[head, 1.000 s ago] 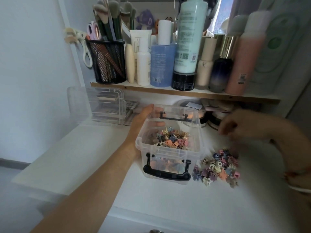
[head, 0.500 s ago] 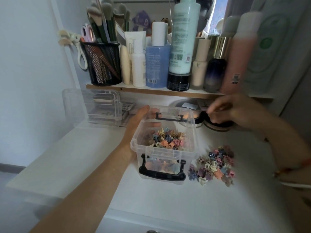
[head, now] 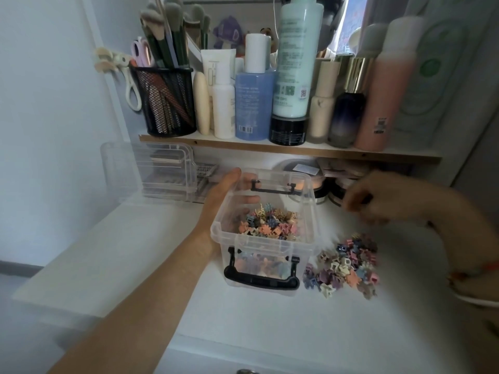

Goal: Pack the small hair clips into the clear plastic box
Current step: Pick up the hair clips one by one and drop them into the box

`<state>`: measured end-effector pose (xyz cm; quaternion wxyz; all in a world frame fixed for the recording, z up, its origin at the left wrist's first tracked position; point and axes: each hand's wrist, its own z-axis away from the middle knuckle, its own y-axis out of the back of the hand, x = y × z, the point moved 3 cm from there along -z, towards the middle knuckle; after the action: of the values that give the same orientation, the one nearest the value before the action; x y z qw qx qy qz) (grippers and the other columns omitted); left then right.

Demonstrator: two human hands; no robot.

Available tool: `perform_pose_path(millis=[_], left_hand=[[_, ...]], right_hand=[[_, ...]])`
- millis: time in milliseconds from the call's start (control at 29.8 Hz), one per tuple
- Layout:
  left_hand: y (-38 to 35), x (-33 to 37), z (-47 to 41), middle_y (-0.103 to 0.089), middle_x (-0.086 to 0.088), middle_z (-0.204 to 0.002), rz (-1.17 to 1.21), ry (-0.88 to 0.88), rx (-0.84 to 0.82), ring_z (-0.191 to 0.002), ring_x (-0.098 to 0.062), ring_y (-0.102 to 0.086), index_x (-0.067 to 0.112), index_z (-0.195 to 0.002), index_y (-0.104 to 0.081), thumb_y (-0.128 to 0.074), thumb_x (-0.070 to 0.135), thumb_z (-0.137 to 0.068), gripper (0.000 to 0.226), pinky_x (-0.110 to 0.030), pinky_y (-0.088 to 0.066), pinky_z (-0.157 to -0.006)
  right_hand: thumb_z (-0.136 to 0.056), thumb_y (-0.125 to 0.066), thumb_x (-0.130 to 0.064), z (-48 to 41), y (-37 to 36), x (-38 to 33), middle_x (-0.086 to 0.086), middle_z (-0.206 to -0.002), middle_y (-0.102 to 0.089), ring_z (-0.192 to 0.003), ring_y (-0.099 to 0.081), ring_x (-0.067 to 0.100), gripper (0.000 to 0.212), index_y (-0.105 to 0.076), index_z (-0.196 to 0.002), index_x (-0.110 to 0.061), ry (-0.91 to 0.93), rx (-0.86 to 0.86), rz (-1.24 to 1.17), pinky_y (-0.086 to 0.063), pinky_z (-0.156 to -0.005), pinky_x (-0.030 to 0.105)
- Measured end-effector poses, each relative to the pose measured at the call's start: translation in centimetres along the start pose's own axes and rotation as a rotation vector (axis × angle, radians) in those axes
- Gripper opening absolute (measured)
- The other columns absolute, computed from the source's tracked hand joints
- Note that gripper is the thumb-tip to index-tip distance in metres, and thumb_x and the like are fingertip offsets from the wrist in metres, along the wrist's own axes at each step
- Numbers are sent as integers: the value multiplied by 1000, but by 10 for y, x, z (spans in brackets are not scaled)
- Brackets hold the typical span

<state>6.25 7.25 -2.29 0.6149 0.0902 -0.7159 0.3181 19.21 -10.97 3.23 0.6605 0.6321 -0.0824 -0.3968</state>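
The clear plastic box (head: pixel 259 245), with black latch handles, stands open on the white tabletop. Several small pastel hair clips (head: pixel 267 225) lie inside it. My left hand (head: pixel 222 196) grips the box's left side, thumb up and fingers wrapped round its back wall. To the right of the box a loose pile of hair clips (head: pixel 347 264) rests on the table. My right hand (head: pixel 383 201) hovers above and behind that pile, blurred, its fingers curled. Whether it holds a clip is unclear.
A wooden shelf (head: pixel 291 153) right behind the box carries bottles and a black mesh cup (head: pixel 167 103) of brushes. Under it sit a clear plastic organiser (head: pixel 162 174) at back left and round compacts (head: pixel 320 190). The table's front edge (head: pixel 243 346) is close.
My right hand rose from the pile to the box's far right corner, then drew back right and down. My left hand has kept its grip on the box.
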Motion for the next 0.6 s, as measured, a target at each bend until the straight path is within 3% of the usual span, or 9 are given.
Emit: perform_pose_path(millis=[67, 168, 269, 370, 504, 605], left_hand=[[0, 0, 0, -63, 4, -68, 6, 11, 4, -52, -8, -57, 15, -83, -60, -38, 37, -94, 33, -14, -42, -43], [0, -1, 2, -60, -1, -69, 11, 27, 5, -55, -13, -52, 15, -82, -60, -38, 38, -94, 34, -14, -40, -42], [0, -1, 2, -59, -3, -72, 0, 25, 15, -59, -14, -50, 15, -83, -60, -38, 39, -94, 35, -13, -41, -41], [-1, 1, 2, -60, -2, -74, 4, 18, 3, -58, -13, -52, 14, -83, -59, -37, 38, -94, 34, -16, -42, -43], [-1, 0, 1, -60, -2, -71, 2, 26, 18, -58, -14, -52, 14, -83, -60, -38, 38, -94, 35, -17, -43, -44], [-1, 0, 1, -60, -2, -68, 1, 31, 14, -59, -16, -48, 14, -82, -60, -37, 39, -94, 36, -17, -40, -43]], right_hand=[[-80, -54, 8, 0, -6, 11, 18, -94, -67, -58, -59, 15, 24, -62, -81, -14, -134, -156, 21, -47, -46, 20], [-80, -57, 6, 0, -8, 14, 18, -90, -67, -52, -64, 11, 20, -62, -82, -13, -161, -239, -70, -48, -44, 17], [-79, -58, 9, -4, -11, 12, 14, -78, -65, -52, -62, 10, 22, -63, -74, -12, -138, -230, -80, -49, -46, 17], [-75, -62, 12, -9, -9, 13, 12, -71, -63, -59, -59, 16, 25, -63, -66, -12, -110, -111, -99, -50, -51, 19], [-73, -65, 12, -5, 8, -5, -1, -54, -65, -51, -59, 7, 27, -66, -66, -15, 174, 206, -444, -46, -48, 11], [-62, -68, -9, 12, 8, -37, -2, -72, -73, -69, -69, 7, 21, -71, -83, -11, 498, 90, -825, -52, -65, 12]])
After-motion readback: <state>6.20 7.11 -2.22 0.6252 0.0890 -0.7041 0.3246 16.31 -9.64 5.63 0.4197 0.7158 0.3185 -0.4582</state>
